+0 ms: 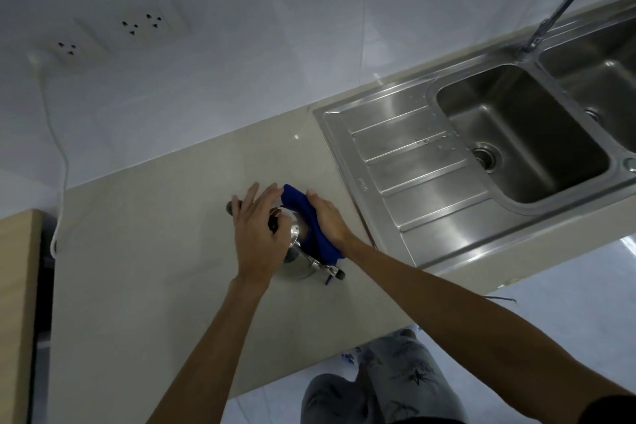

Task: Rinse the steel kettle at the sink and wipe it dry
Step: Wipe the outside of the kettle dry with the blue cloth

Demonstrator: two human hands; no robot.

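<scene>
The shiny steel kettle (296, 253) is steadied on the smooth beige surface (155, 268) by the left hand (260, 234) (fingers spread); a soft blue cloth (309, 220) is pressed against it by the right hand (328, 220).

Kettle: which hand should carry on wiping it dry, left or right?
Right. The right hand already presses the blue cloth against the kettle, while the left hand lies across its top, steadying it on the counter.
</scene>
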